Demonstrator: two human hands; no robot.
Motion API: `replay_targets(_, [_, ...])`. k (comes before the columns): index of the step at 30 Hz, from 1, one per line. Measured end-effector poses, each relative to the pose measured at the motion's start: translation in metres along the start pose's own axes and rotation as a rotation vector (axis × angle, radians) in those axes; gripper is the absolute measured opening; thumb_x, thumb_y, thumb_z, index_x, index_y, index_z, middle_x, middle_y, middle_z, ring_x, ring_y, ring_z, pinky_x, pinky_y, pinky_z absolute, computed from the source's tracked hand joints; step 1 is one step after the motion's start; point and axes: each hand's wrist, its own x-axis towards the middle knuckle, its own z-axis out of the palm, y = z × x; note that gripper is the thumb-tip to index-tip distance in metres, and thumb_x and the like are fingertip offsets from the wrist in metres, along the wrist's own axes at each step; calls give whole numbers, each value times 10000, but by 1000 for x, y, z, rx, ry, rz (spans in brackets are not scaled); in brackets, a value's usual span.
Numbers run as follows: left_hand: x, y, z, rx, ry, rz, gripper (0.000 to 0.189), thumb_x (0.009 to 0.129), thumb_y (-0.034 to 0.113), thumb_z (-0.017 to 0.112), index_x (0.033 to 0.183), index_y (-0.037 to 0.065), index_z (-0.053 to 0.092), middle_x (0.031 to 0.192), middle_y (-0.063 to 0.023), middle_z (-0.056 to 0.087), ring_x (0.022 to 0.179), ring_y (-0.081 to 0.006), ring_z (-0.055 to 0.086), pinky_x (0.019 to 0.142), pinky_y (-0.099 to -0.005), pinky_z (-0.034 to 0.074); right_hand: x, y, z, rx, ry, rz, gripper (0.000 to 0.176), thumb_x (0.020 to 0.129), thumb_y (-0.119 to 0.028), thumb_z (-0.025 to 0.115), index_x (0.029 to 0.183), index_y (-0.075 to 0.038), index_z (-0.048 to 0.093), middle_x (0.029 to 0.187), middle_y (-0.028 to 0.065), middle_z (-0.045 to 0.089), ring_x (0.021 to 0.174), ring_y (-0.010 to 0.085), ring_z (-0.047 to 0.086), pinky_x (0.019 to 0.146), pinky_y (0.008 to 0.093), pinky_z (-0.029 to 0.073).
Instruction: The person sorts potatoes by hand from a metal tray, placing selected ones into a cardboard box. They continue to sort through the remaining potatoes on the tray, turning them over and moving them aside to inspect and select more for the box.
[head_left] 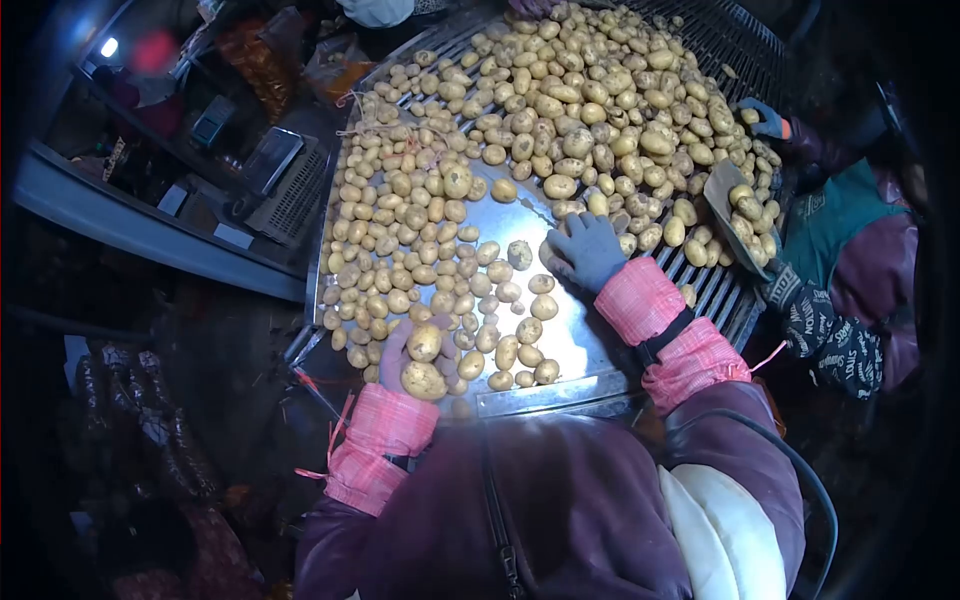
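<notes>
My left hand [393, 352], in a glove with a pink checked cuff, is closed around two potatoes [424, 380] at the near left of the metal table. My right hand [592, 252], in a grey-blue glove, lies palm down with fingers spread at the near edge of the big potato heap [600, 110]. Its fingertips touch potatoes there; what lies under the palm is hidden. Smaller potatoes [390, 230] cover the left part of the table. A few loose ones [507, 351] lie between my hands.
Dark slats [722, 297] carry the heap beside the shiny sheet [510, 225]. At right, another person's gloved hand [768, 120] holds a potato, and a flat scoop [738, 215] holds potatoes. A scale [272, 160] and a crate [287, 205] stand at left.
</notes>
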Motion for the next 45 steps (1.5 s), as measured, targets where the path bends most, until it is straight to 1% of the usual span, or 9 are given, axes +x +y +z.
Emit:
replay_targets(7, [-5, 5, -2, -163, 27, -16, 637, 972, 558, 416, 1215, -13, 557, 992, -198, 667, 883, -381, 686, 677, -510, 590, 26, 23, -25, 315, -302, 140, 287, 767, -160, 721, 1051, -158, 682, 1055, 96, 588, 982, 296, 611, 810, 409, 497])
replay_targets(14, [3, -2, 17, -236, -162, 35, 667, 956, 621, 396, 1244, 35, 532, 1497, -258, 357, 1424, -464, 270, 1090, -701, 260, 24, -31, -15, 1262, -118, 102, 341, 860, -273, 728, 1142, -99, 646, 943, 76, 671, 843, 170, 622, 781, 317, 512])
replay_targets(17, [10, -2, 19, -285, -164, 16, 719, 952, 618, 394, 1297, -8, 476, 1546, -265, 285, 1438, -447, 257, 1130, -715, 209, 34, -46, -41, 1209, -141, 67, 384, 880, -273, 713, 1219, -115, 628, 973, 60, 663, 875, 158, 614, 796, 322, 512])
replay_targets(20, [9, -3, 18, -302, -92, -2, 762, 947, 617, 397, 1383, -8, 405, 1543, -260, 291, 1439, -436, 257, 1142, -704, 193, 66, 6, -12, 354, 354, 87, 365, 860, -285, 620, 1197, -145, 635, 1028, 152, 629, 1000, 373, 596, 845, 481, 481])
replay_targets(24, [10, -3, -7, -354, -89, -36, 838, 942, 629, 398, 1448, -34, 323, 1535, -254, 301, 1430, -417, 275, 1143, -673, 213, 81, 37, 24, -39, 73, 125, 293, 835, -229, 616, 1120, -164, 643, 1049, 117, 616, 1088, 343, 560, 893, 478, 475])
replay_targets(30, [0, -1, -15, -453, -150, -16, 746, 954, 616, 390, 1350, -14, 444, 1505, -272, 334, 1397, -455, 314, 1113, -697, 240, 92, 33, 8, 126, -280, 360, 368, 821, -311, 662, 1162, -183, 612, 1113, 105, 621, 1055, 324, 592, 871, 469, 494])
replay_targets(36, [-9, -6, -4, -339, -107, 74, 654, 976, 592, 366, 1156, 6, 593, 1498, -287, 342, 1408, -490, 287, 1093, -748, 223, 51, -10, 10, 627, 275, 158, 356, 882, -263, 621, 1192, -88, 637, 976, 171, 679, 887, 334, 657, 782, 444, 508])
replay_targets(38, [-6, -10, -1, -295, -175, 73, 660, 976, 605, 347, 1232, 35, 561, 1480, -281, 371, 1418, -485, 270, 1085, -745, 236, 31, -54, -46, 1289, -255, 211, 450, 928, -366, 637, 1281, -89, 604, 1006, 106, 671, 991, 262, 631, 856, 402, 494])
replay_targets(45, [-13, -9, 10, -134, 113, 6, 615, 960, 614, 384, 1241, 89, 539, 1396, -242, 471, 1306, -460, 460, 962, -695, 442, -4, -35, 21, 210, 25, 32, 255, 896, -292, 606, 1091, -130, 588, 930, 116, 575, 919, 338, 576, 773, 486, 463])
